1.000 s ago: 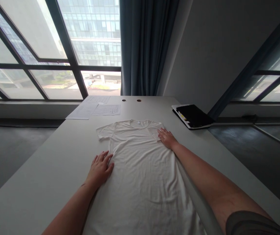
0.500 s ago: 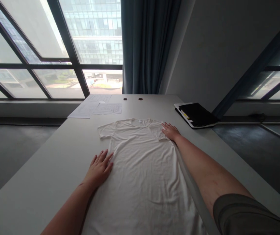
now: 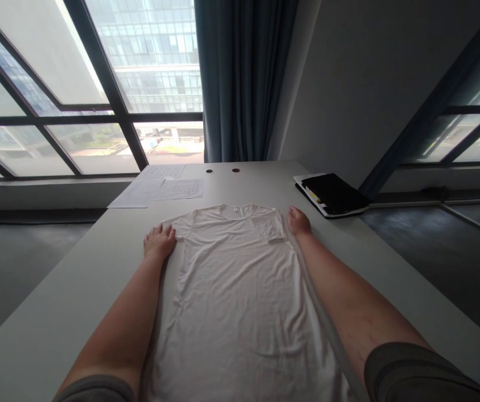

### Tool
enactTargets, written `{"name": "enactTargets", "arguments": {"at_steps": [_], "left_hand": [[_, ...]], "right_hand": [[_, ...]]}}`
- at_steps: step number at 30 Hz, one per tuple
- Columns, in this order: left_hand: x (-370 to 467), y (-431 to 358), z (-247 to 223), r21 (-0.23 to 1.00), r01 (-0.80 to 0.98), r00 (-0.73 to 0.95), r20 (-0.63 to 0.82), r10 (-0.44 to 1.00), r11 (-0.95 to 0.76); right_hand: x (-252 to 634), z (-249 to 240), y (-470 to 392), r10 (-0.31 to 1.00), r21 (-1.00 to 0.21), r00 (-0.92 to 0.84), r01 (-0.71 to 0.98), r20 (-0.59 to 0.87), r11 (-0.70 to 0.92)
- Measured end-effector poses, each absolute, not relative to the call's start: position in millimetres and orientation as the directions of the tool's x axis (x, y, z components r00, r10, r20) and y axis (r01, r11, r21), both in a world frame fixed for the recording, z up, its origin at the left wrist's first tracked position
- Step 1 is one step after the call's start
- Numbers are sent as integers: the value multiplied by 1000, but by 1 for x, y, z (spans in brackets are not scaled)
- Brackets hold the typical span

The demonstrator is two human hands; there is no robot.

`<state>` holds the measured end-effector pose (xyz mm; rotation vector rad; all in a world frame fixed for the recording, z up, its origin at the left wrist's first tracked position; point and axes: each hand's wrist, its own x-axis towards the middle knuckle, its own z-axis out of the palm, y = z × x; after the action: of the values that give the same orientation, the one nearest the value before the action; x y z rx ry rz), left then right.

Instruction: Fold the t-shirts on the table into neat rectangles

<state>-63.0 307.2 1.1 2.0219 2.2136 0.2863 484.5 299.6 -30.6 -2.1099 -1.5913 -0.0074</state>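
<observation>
So there's a white T-shirt [image 3: 240,290] laid out flat on a pale table [image 3: 55,312], center of the frame, collar pointing up, bottom end cut off by the lower edge so no clue where the hem is. The left hand [image 3: 160,241] is palm-down over the outer end of the sleeve on the left, pretty much covering it, fingers spread, not clenching anything. The right hand [image 3: 298,221] is just beside the other sleeve, fingers kinda curled; can't tell if it's pinching any fabric or even touching it. There's a tiny label [image 3: 236,209] inside the collar, way too small to read. Papers [image 3: 134,192] upper left of the shirt have faint, unreadable marks. Black folder [image 3: 334,192] sits upper right, with something yellow [image 3: 313,194] poking out, mostly hidden.
</observation>
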Motion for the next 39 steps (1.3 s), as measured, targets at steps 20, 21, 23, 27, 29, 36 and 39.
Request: {"name": "enactTargets", "arguments": {"at_steps": [20,21,23,27,29,36,39], "left_hand": [[-64,321,-14,203,933,-320,97,942,296],[-65,321,-15,202,934,-319,102,942,294],[-65,321,-16,201,936,-315,109,943,290],[-63,319,-14,201,935,-317,109,942,292],[-63,319,-12,201,933,-322,102,941,297],[-62,317,-9,215,934,-311,94,946,285],[-62,317,-10,221,933,-312,104,944,284]], "right_hand": [[475,-31,272,889,-441,247,896,385,-58],[474,-32,261,892,-454,226,890,391,-26],[470,-35,240,905,-471,129,878,406,86],[460,-35,210,910,-380,15,911,415,158],[457,-31,207,907,-337,105,941,408,43],[456,-21,207,909,-399,272,907,317,-133],[455,-21,204,924,-391,240,914,297,-112]]}}
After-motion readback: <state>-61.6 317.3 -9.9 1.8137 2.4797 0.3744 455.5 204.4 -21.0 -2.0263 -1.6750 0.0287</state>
